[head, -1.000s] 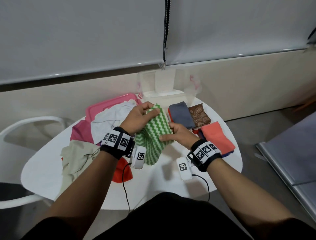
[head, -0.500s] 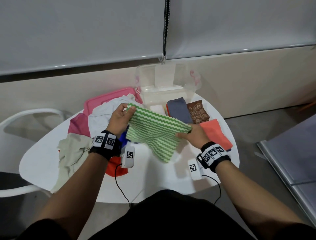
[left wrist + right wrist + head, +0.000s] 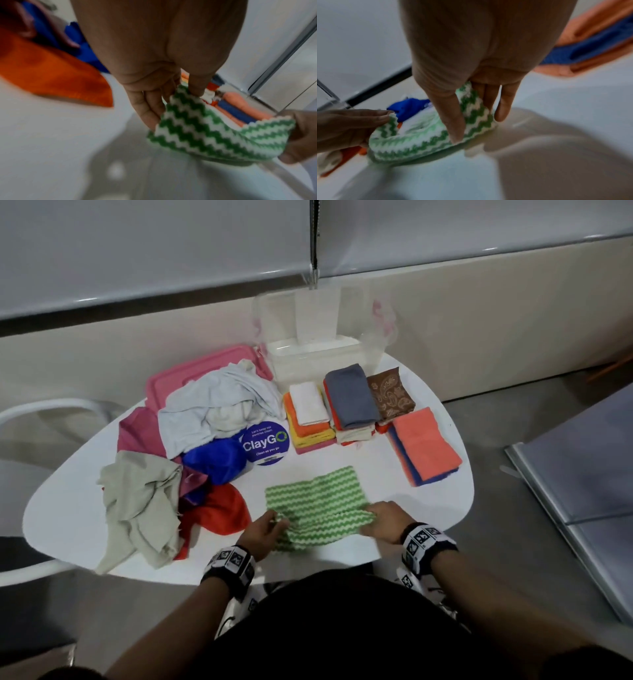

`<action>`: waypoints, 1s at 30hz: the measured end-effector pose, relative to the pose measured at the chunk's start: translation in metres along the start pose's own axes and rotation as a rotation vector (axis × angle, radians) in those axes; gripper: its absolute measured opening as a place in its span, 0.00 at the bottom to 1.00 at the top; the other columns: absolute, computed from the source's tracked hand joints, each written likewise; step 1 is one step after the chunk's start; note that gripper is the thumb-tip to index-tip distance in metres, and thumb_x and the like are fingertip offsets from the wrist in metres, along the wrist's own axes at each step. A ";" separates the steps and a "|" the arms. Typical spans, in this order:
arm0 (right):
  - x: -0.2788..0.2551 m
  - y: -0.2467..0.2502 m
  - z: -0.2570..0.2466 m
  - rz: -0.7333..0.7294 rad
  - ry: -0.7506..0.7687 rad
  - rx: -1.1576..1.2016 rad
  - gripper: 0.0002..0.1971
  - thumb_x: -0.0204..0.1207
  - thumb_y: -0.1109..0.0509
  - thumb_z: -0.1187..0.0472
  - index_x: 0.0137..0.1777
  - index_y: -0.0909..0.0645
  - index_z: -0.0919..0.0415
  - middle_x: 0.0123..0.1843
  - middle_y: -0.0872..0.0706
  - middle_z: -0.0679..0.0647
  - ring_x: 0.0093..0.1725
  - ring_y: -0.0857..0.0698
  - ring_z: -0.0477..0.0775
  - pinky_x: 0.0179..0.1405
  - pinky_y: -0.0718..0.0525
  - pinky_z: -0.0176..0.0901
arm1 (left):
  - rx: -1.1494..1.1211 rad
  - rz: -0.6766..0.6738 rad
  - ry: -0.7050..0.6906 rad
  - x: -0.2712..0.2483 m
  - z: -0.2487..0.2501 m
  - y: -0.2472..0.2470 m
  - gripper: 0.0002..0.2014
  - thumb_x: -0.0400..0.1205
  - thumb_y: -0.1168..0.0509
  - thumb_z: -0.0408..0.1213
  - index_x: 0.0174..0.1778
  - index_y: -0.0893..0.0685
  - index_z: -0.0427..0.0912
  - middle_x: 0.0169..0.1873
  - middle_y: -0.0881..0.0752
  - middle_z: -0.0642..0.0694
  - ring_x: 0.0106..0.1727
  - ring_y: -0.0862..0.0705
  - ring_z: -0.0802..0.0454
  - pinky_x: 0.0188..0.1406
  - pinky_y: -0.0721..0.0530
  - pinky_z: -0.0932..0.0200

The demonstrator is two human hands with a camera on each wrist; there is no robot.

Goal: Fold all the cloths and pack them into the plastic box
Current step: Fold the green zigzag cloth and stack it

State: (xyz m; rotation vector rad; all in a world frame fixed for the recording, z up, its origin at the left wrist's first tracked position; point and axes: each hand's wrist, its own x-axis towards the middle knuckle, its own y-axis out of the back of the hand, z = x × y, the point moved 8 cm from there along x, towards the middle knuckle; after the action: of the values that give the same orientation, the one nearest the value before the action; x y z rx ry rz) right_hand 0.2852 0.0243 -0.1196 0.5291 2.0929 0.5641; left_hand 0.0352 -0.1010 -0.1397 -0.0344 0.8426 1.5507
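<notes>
A green-and-white zigzag cloth (image 3: 315, 501) lies spread on the white table (image 3: 342, 463), its near edge lifted off the surface. My left hand (image 3: 270, 525) pinches the near left corner (image 3: 178, 97) between thumb and fingers. My right hand (image 3: 376, 520) pinches the near right corner (image 3: 471, 108). The clear plastic box (image 3: 318, 337) stands at the table's far edge with a white insert inside. Stacks of folded cloths (image 3: 349, 402) sit in front of it. Unfolded cloths (image 3: 212, 412) are heaped at the left.
A pink lid (image 3: 178, 371) lies under the heap at the back left. A salmon and blue folded stack (image 3: 424, 446) sits at the right. A round purple ClayGo sticker (image 3: 267, 445) marks the table. A white chair (image 3: 30, 412) stands left.
The green cloth was held up in the air between both hands; now it lies spread on the table and both hands have moved down to its near edge.
</notes>
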 end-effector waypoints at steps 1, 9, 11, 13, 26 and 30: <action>0.003 0.002 0.001 0.005 0.000 -0.006 0.17 0.76 0.26 0.53 0.64 0.14 0.56 0.59 0.11 0.56 0.58 0.14 0.56 0.51 0.22 0.37 | -0.011 0.048 0.005 -0.001 0.000 0.003 0.11 0.86 0.37 0.45 0.39 0.29 0.50 0.29 0.20 0.36 0.27 0.24 0.68 0.29 0.27 0.66; 0.040 0.032 -0.001 0.226 -0.091 0.232 0.22 0.83 0.34 0.48 0.69 0.20 0.63 0.61 0.13 0.59 0.53 0.13 0.54 0.44 0.23 0.36 | -0.273 0.197 0.147 0.036 0.003 0.034 0.20 0.81 0.35 0.58 0.55 0.24 0.44 0.49 0.12 0.42 0.49 0.13 0.45 0.46 0.15 0.52; 0.050 0.033 -0.001 0.256 -0.131 0.313 0.20 0.84 0.35 0.49 0.68 0.19 0.63 0.57 0.13 0.59 0.50 0.15 0.54 0.42 0.24 0.39 | -0.314 0.081 0.219 0.045 0.001 0.024 0.29 0.69 0.30 0.65 0.56 0.24 0.49 0.51 0.11 0.42 0.51 0.11 0.44 0.54 0.13 0.43; 0.057 0.027 0.000 0.237 -0.189 0.311 0.17 0.85 0.37 0.52 0.64 0.19 0.64 0.52 0.14 0.59 0.48 0.17 0.56 0.40 0.23 0.42 | -0.220 0.014 0.252 0.049 0.002 0.016 0.26 0.72 0.30 0.58 0.61 0.24 0.48 0.56 0.12 0.42 0.55 0.13 0.43 0.59 0.15 0.45; 0.059 0.024 0.019 0.339 -0.340 0.278 0.15 0.85 0.39 0.55 0.54 0.21 0.69 0.51 0.14 0.66 0.52 0.15 0.66 0.48 0.20 0.50 | 0.016 0.203 0.367 0.054 0.002 0.016 0.16 0.86 0.39 0.45 0.62 0.24 0.37 0.57 0.14 0.37 0.55 0.16 0.39 0.44 0.25 0.56; 0.047 0.033 0.022 0.495 -0.359 0.364 0.14 0.80 0.31 0.53 0.60 0.28 0.59 0.54 0.17 0.58 0.48 0.17 0.61 0.47 0.19 0.48 | 0.022 0.233 0.416 0.052 0.002 0.017 0.22 0.84 0.36 0.46 0.70 0.25 0.37 0.63 0.16 0.36 0.60 0.16 0.37 0.48 0.20 0.54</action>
State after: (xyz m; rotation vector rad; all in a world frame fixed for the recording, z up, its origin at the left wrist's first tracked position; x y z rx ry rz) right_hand 0.2844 0.0810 -0.1424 1.2804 1.7210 0.3239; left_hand 0.0112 -0.0547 -0.1551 -0.2582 1.2248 1.7834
